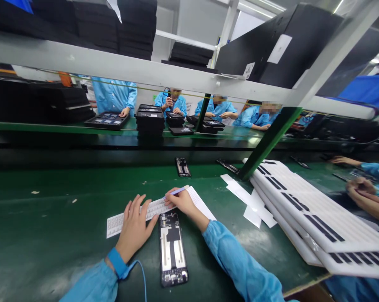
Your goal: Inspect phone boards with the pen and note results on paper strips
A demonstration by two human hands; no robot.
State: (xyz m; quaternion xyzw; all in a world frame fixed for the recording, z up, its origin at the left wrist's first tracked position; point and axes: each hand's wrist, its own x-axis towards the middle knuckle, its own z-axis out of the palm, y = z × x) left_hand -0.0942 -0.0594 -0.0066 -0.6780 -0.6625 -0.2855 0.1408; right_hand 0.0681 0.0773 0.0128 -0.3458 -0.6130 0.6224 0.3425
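My left hand (135, 228) lies with its fingers spread on a white label sheet (114, 225) printed with rows of small marks. Pinched in my right hand (181, 201) is a thin lilac pen-like tool (178, 191); whether it is a pen or tweezers I cannot tell. Its working end is hidden near the sheet's right end. Just below both hands an opened phone (172, 256) lies lengthwise, its circuit board and inner parts exposed. Another white sheet (200, 203) with rows of small marks is partly behind my right wrist. A blue wrist strap (117, 262) with a cord circles my left wrist.
Further back lie another opened phone (183, 167) and a dark phone part (227, 166). Paper pieces (250, 201) sit beside stacked white foam trays (302, 209) at right. A green post (268, 142) rises behind them. Co-workers' hands (365, 193) are at far right.
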